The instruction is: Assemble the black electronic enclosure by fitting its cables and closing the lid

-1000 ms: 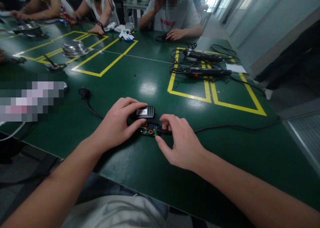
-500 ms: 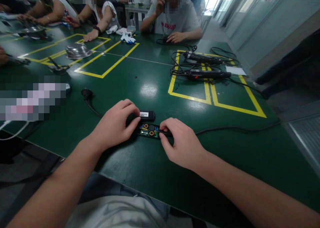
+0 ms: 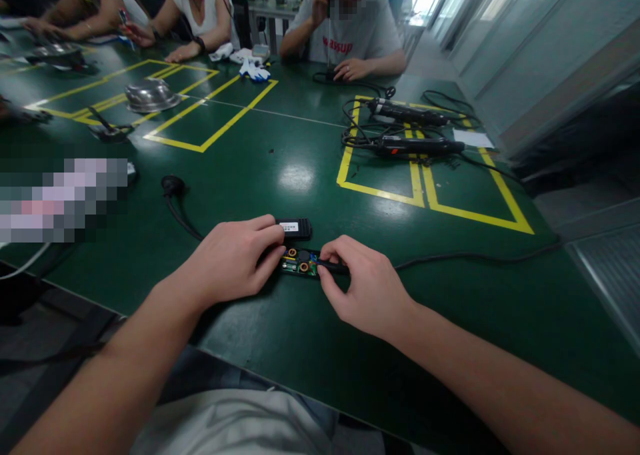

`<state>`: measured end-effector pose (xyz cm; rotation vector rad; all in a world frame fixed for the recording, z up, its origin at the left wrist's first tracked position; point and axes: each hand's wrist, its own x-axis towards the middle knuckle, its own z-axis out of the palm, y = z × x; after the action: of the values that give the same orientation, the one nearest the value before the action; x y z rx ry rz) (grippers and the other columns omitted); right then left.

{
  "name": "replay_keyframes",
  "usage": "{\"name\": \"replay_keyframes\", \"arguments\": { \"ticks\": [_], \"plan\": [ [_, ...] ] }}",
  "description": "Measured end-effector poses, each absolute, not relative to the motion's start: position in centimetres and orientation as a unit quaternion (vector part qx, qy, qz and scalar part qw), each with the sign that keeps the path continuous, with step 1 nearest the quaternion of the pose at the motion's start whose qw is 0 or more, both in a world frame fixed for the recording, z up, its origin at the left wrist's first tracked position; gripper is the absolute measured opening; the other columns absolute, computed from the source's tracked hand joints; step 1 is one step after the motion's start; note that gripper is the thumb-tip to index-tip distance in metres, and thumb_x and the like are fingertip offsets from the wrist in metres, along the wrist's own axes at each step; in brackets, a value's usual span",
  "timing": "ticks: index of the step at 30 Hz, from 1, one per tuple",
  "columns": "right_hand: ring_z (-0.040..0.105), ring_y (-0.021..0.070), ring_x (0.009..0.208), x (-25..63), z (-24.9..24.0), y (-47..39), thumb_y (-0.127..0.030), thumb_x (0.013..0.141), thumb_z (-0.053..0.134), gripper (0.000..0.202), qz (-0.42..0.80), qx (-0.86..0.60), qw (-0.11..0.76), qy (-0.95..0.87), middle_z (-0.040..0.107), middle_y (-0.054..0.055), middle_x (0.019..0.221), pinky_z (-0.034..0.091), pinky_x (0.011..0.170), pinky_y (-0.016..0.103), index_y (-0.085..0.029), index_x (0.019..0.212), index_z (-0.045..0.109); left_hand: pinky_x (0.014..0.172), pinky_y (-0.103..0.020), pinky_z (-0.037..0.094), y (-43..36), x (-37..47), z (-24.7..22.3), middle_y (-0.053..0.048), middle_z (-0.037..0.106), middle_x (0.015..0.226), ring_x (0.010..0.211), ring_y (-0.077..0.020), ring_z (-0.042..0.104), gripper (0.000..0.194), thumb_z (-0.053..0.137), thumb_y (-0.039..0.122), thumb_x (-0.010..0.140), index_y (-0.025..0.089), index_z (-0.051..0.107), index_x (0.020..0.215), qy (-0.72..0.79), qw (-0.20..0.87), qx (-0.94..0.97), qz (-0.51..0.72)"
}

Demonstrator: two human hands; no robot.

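Note:
An open black casing with a green circuit board (image 3: 299,262) lies on the green table in front of me. Copper-coloured coils and thin coloured wires show on the board. My right hand (image 3: 363,275) pinches the black cable (image 3: 334,266) where it enters the casing's right end. My left hand (image 3: 243,255) bends over the casing's left end, fingers drawn together; its fingertips hide what they hold there. Just behind the board lies a black ribbed cover (image 3: 300,228) with a white label, its left end behind my left fingers. A cord with a black plug (image 3: 173,186) runs beneath my left hand.
Two black electric screwdrivers (image 3: 417,146) with cords lie in yellow-taped boxes at the right. Metal bowls (image 3: 150,95) and white gloves (image 3: 254,70) are further back. A pixelated object (image 3: 60,198) sits at left. Several people work across the table.
My left hand has turned and shifted slightly, its fingers now lower and closer over the board's left end. My right hand keeps its pinch on the cable.

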<state>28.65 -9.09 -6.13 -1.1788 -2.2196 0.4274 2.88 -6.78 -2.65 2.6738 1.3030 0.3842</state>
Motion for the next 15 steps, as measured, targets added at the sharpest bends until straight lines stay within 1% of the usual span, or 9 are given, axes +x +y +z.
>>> {"name": "replay_keyframes", "arguments": {
  "ticks": [3, 7, 10, 15],
  "plan": [
    [0.068, 0.0214, 0.078, 28.7, -5.87, -9.14, -0.022, 0.1, 0.059, 0.005, 0.163, -0.427, 0.313, -0.832, 0.071, 0.005, 0.091, 0.051, 0.071, 0.036, -0.023, 0.098, 0.063, 0.066, -0.034, 0.047, -6.75, 2.82, -2.57, -0.005, 0.067, 0.089, 0.072, -0.0198, 0.064, 0.028, 0.045, 0.031, 0.108, 0.021, 0.065, 0.091, 0.427, 0.079, 0.889, 0.144],
    [0.065, 0.0191, 0.074, 28.74, -5.53, -9.17, -0.02, 0.106, 0.051, 0.016, 0.173, -0.409, 0.338, -0.83, 0.07, 0.004, 0.087, 0.049, 0.068, 0.034, -0.023, 0.095, 0.063, 0.068, -0.034, 0.048, -6.69, 2.67, -2.46, -0.005, 0.067, 0.089, 0.074, -0.0195, 0.064, 0.029, 0.044, 0.03, 0.108, 0.021, 0.064, 0.09, 0.42, 0.108, 0.886, 0.167],
    [0.065, 0.0197, 0.075, 28.69, -5.54, -9.14, -0.018, 0.106, 0.051, 0.017, 0.17, -0.415, 0.325, -0.833, 0.07, 0.004, 0.087, 0.048, 0.07, 0.035, -0.022, 0.096, 0.063, 0.069, -0.034, 0.048, -6.64, 2.58, -2.52, -0.005, 0.067, 0.089, 0.073, -0.0194, 0.063, 0.03, 0.043, 0.03, 0.109, 0.021, 0.064, 0.09, 0.422, 0.117, 0.886, 0.152],
    [0.065, 0.0209, 0.077, 28.56, -5.89, -9.02, -0.018, 0.105, 0.052, 0.015, 0.177, -0.427, 0.299, -0.835, 0.069, 0.004, 0.088, 0.047, 0.071, 0.035, -0.023, 0.094, 0.061, 0.066, -0.034, 0.046, -6.67, 2.72, -2.56, -0.004, 0.064, 0.087, 0.071, -0.0194, 0.062, 0.027, 0.045, 0.029, 0.107, 0.021, 0.061, 0.087, 0.423, 0.089, 0.891, 0.142]
  ]
}}
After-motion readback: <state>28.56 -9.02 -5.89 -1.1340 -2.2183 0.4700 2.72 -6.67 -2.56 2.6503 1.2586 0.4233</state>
